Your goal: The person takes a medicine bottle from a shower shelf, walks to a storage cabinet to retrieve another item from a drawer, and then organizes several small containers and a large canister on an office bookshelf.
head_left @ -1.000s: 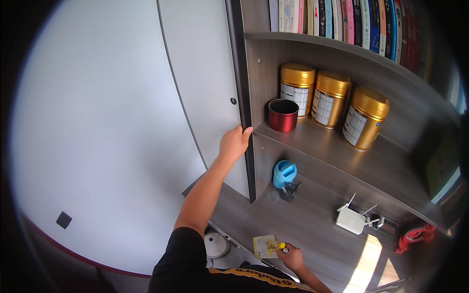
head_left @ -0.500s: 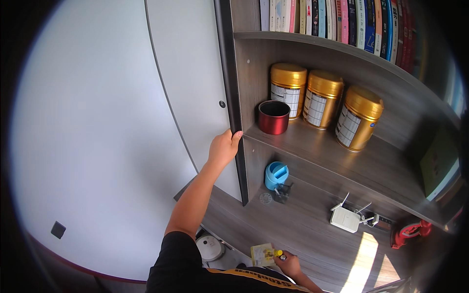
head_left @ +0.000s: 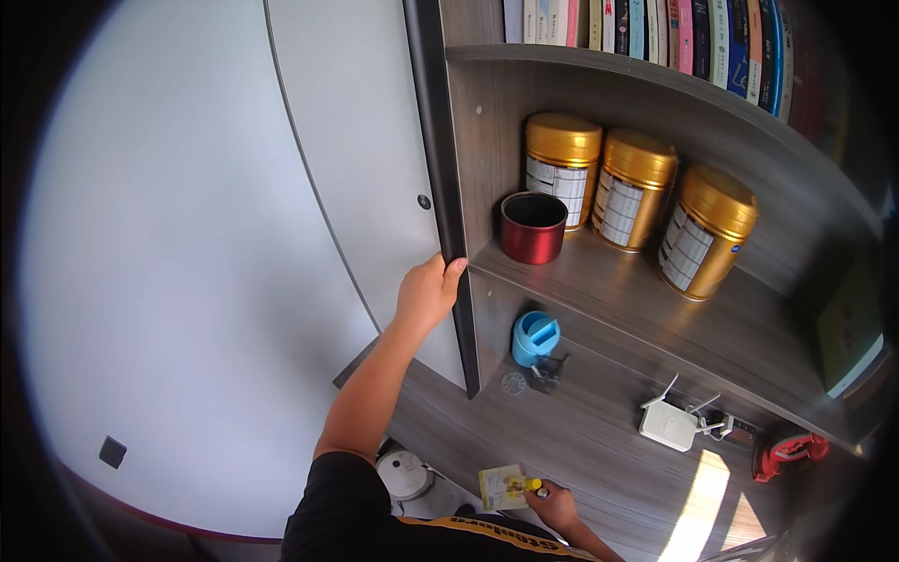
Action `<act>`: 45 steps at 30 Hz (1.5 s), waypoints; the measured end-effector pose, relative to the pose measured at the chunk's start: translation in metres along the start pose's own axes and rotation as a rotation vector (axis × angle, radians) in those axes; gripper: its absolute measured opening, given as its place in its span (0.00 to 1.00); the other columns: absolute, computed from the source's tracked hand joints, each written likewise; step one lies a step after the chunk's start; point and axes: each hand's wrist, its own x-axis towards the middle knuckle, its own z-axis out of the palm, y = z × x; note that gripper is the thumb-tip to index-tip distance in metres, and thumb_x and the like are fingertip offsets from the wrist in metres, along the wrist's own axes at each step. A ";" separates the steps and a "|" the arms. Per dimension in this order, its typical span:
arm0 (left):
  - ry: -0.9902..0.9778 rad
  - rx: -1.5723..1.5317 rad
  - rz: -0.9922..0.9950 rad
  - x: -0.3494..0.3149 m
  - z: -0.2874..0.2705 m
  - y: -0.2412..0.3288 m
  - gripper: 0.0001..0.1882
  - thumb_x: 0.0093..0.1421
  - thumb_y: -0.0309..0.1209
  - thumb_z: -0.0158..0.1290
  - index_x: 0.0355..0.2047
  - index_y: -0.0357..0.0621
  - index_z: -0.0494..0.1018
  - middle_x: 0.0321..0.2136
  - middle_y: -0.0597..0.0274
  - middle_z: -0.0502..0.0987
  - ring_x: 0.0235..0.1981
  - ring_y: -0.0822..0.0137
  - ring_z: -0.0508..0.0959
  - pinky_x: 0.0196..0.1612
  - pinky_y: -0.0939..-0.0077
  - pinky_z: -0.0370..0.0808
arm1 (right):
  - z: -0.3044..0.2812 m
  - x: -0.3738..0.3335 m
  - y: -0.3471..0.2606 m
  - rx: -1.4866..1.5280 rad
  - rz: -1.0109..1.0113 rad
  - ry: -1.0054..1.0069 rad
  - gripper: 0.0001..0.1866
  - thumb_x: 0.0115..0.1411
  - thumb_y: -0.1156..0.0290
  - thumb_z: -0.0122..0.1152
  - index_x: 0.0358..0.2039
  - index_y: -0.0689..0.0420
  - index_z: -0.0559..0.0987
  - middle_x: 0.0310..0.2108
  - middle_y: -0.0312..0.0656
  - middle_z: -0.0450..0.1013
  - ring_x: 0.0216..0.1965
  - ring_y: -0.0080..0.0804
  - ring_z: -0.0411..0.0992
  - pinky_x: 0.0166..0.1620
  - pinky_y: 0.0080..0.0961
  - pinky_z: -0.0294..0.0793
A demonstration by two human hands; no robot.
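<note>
Left hand: up high, the left hand (head_left: 428, 295) is wrapped around the dark front edge of the cabinet door (head_left: 356, 178), fingers curled over it right about level with the middle shelf

Door: tall pale panel with a little round fitting on it, standing just left of the open shelving, its dark edge running top to bottom

Right hand: way down low, the right hand (head_left: 554, 506) is closed on a small yellow thing (head_left: 529, 484), can't make out what it is, touching a small yellowish card (head_left: 501, 488) lying on the desk top (head_left: 599, 450)

Middle shelf: a red tin (head_left: 532, 228) with no lid sits close to the door edge, then three gold canisters (head_left: 637, 201) in a row to its right

Top shelf: row of books (head_left: 655, 33) standing upright

Desk level: light blue container (head_left: 535, 336) near the back, a white router (head_left: 670, 423) with antennas further right, something red (head_left: 785, 451) at the far right

Below the desk: round white gadget (head_left: 405, 473), just beside the person's arm
</note>
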 end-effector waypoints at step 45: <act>0.053 -0.068 -0.306 0.034 0.000 0.055 0.17 0.63 0.39 0.63 0.36 0.35 0.76 0.27 0.63 0.79 0.25 0.74 0.75 0.27 0.78 0.75 | 0.001 0.044 0.083 0.316 -0.020 -0.370 0.21 0.58 0.57 0.66 0.46 0.58 0.80 0.33 0.50 0.81 0.34 0.50 0.80 0.39 0.42 0.79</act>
